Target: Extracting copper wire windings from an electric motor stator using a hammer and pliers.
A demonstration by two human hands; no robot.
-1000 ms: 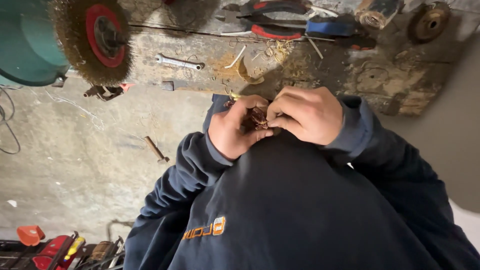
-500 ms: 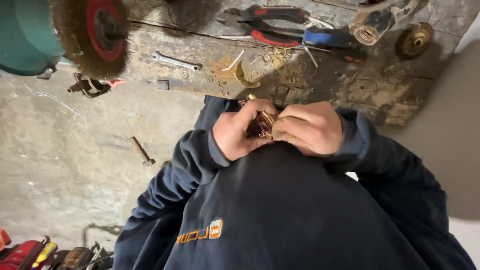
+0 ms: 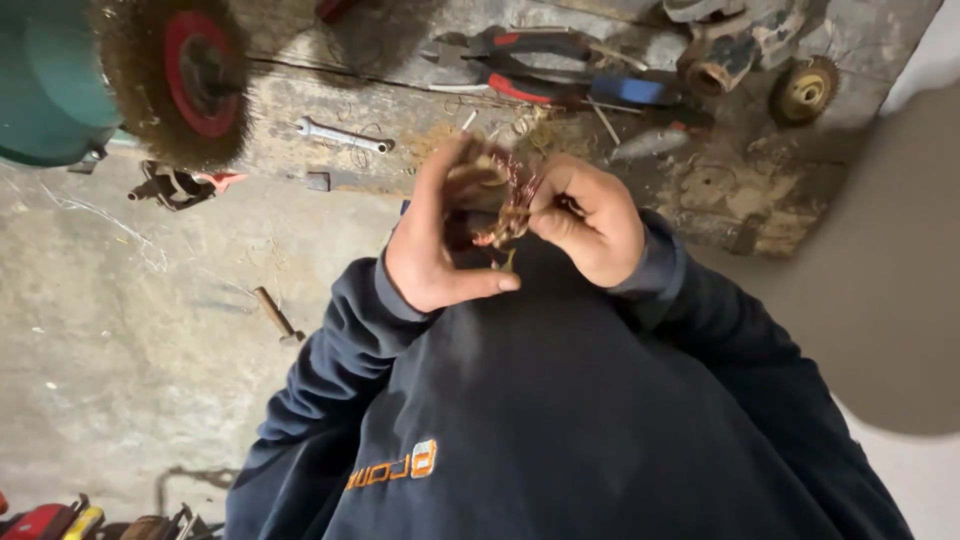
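Note:
Both of my hands are raised in front of my dark sweatshirt, close together. My left hand (image 3: 432,245) cups a tangled bundle of copper wire (image 3: 500,195), thumb stretched out below it. My right hand (image 3: 590,222) pinches strands of the same bundle from the right side. The wire is reddish and brass coloured, and partly hidden by my fingers.
A worn workbench (image 3: 400,120) lies beyond my hands with a small wrench (image 3: 340,133), red-and-blue handled pliers (image 3: 545,75), a wire wheel brush (image 3: 805,90) and wire scraps. A bench grinder's wire wheel (image 3: 185,75) sits at upper left. A bolt (image 3: 272,312) lies on the concrete floor.
My hands have spread a little apart and risen slightly, exposing more of the copper wire bundle. The view has shifted a little.

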